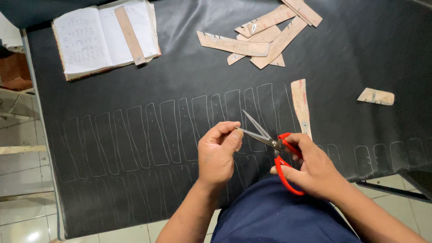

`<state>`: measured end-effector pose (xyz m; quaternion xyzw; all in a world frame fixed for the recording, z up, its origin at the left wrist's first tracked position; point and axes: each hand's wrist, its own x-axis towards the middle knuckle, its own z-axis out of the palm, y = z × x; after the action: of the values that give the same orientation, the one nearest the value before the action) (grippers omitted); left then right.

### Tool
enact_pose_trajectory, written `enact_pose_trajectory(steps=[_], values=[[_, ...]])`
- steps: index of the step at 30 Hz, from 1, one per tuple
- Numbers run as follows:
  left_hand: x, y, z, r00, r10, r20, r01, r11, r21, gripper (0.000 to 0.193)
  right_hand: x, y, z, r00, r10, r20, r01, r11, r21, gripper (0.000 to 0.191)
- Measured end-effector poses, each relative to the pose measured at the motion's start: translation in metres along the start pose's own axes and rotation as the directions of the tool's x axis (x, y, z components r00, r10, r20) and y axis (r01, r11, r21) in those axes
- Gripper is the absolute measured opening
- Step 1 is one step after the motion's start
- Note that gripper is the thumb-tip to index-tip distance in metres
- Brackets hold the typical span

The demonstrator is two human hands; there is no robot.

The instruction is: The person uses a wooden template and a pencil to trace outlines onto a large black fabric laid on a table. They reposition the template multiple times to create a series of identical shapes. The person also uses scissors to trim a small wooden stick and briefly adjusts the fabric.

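So far only tracing shows: the black sheet [189,76] on the tabletop carries rows of outlines, seemingly all uncut. Right hand [315,168] grips red-handled scissors [274,148], blades parted; left hand [219,153] pinches a blade tip above the sheet.

Place: I'm looking at a craft workshop.
Signs: I'm seeing traced black sheet [135,135], templates [261,38], notebook [103,38].
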<state>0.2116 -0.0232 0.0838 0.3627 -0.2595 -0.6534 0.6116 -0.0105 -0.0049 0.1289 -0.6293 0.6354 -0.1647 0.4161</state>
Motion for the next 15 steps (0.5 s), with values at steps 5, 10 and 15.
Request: enact_pose_trajectory(steps=[5, 10, 15], values=[[0.002, -0.009, 0.000, 0.998, -0.010, -0.063, 0.002, 0.991, -0.136, 0.014, 0.000, 0.001, 0.007, 1.000, 0.015, 0.014, -0.016, 0.999, 0.051, 0.074], [0.003, -0.013, 0.000, 0.996, -0.041, -0.081, 0.021, 0.973, -0.232, 0.015, 0.000, 0.004, 0.014, 1.000, 0.000, 0.022, -0.003, 0.990, 0.140, 0.072], [0.005, -0.012, 0.002, 0.997, -0.033, -0.074, 0.015, 0.973, -0.229, 0.015, 0.002, 0.011, 0.014, 0.992, 0.111, 0.066, -0.117, 0.989, 0.089, 0.070]])
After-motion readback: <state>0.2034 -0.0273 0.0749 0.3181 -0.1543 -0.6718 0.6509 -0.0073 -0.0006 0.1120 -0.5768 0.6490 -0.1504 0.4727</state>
